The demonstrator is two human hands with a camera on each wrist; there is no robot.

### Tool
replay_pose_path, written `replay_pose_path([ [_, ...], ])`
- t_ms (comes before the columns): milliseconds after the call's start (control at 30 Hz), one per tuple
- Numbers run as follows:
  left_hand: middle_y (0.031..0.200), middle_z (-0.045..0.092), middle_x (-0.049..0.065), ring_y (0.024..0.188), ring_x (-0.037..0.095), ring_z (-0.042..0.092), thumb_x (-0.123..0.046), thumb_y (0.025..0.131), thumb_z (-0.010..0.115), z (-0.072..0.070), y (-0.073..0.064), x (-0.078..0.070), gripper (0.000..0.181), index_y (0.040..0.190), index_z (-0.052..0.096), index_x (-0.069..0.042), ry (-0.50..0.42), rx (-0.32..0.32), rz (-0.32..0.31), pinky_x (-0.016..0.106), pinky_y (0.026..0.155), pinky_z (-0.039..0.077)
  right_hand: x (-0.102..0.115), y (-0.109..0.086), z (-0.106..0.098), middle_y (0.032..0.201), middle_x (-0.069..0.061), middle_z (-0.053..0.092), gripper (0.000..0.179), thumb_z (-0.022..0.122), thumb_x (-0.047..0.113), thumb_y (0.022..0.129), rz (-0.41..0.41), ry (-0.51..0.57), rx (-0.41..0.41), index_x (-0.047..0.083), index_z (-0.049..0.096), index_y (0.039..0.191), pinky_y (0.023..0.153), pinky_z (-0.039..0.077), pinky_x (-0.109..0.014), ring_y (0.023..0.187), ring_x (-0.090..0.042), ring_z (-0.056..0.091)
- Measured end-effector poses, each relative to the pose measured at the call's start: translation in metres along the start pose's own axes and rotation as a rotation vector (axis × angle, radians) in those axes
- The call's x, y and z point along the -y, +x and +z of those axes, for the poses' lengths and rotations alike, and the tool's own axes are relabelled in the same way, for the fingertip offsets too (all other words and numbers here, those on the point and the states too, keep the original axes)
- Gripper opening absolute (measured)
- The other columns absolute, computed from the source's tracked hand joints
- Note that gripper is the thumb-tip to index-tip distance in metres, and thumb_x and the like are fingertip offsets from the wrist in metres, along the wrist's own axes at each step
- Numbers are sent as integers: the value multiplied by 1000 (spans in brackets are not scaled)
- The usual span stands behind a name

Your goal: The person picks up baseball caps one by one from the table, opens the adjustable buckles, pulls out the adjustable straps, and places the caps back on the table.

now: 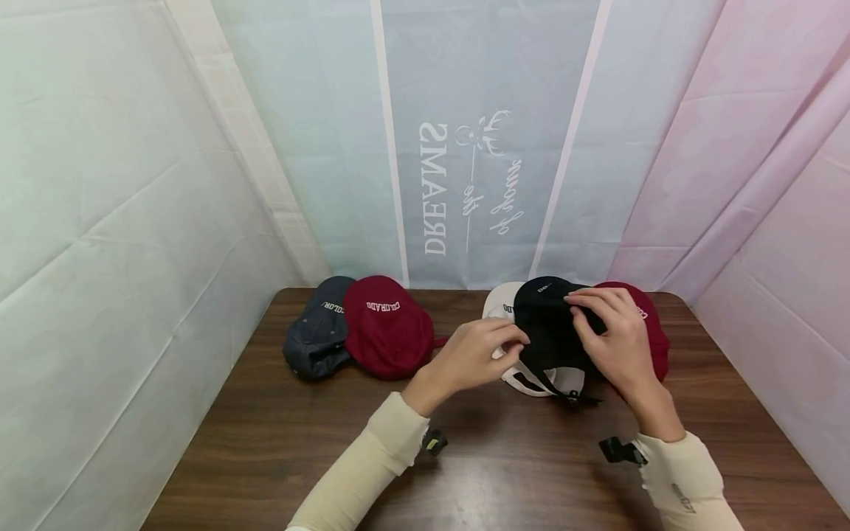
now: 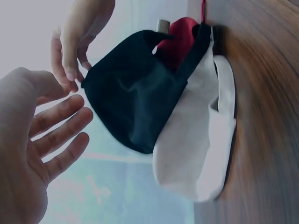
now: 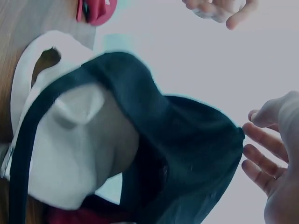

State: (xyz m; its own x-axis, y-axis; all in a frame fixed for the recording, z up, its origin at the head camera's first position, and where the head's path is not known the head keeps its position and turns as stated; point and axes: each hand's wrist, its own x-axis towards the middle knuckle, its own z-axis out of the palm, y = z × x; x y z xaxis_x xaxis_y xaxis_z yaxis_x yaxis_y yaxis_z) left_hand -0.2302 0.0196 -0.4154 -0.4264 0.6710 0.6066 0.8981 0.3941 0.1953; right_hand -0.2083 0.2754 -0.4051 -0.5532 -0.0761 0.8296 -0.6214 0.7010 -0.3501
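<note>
A black cap (image 1: 547, 324) lies on the right-hand group, overlapping a white cap (image 1: 503, 301) and a red cap (image 1: 657, 332). Its strap hangs down over the white cap. My right hand (image 1: 614, 335) is over the black cap, its fingertips right at the button on the crown in the right wrist view, thumb and fingers loosely bent and not closed round it. My left hand (image 1: 478, 354) hovers by the cap's left side, with relaxed fingers (image 2: 63, 158) spread and nothing between them.
To the left, a second red cap (image 1: 388, 328) overlaps a dark grey cap (image 1: 315, 339) near the table's back edge. The wooden table (image 1: 518, 472) meets a printed curtain (image 1: 485, 88) behind and pale cloth walls (image 1: 113, 258) on the sides.
</note>
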Motion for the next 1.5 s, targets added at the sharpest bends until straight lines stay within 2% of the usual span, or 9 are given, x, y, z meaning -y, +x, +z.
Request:
replay_pose_path([
  [433,89,70,-6,81,6,62,-9,96,71,-28,-34,20,12,104,78,-14,33,-50,-86,19,74,52,28,4,29,114,-13,77,21,70,-4,90,-118,85,76,4,82,106,108,39,-19,108,-33,62],
  [667,97,75,-5,82,9,66,-9,96,72,-38,-55,31,12,105,79,-13,-13,-65,-149,18,75,53,36,0,49,112,-12,77,23,76,-7,87,-165,126,117,5,81,106,104,43,-24,107,-32,64],
  [867,99,76,-5,82,10,66,-11,97,73,-45,-71,39,12,106,79,-14,-38,-71,-225,20,75,55,39,-4,64,115,-8,77,21,77,-4,90,-144,128,196,8,81,107,97,46,-28,110,-27,64],
  [1033,100,76,-4,87,10,67,-11,97,74,-48,-85,45,12,107,79,-14,-24,-72,-275,26,81,60,43,-5,77,114,-7,77,22,77,-4,91,-149,138,232,8,81,108,89,46,-30,107,-25,63],
  [1133,101,76,-3,88,15,70,-11,96,75,-50,-93,49,12,108,79,-14,-17,-66,-306,30,84,62,45,-6,85,114,-6,77,23,77,-4,91,-157,142,253,10,80,109,86,46,-29,106,-23,63],
  [1333,103,76,0,91,21,72,-11,96,77,-56,-107,56,12,108,78,-14,0,-66,-347,34,89,64,46,-11,99,115,-3,76,22,77,-3,92,-145,146,313,10,80,110,95,50,-38,108,-21,65],
  [1500,101,76,0,88,15,68,-11,94,78,-61,-117,62,12,106,79,-13,55,-70,-360,32,82,63,49,-16,112,117,-2,75,22,78,-1,93,-144,137,362,12,79,110,89,55,-40,108,-19,66],
])
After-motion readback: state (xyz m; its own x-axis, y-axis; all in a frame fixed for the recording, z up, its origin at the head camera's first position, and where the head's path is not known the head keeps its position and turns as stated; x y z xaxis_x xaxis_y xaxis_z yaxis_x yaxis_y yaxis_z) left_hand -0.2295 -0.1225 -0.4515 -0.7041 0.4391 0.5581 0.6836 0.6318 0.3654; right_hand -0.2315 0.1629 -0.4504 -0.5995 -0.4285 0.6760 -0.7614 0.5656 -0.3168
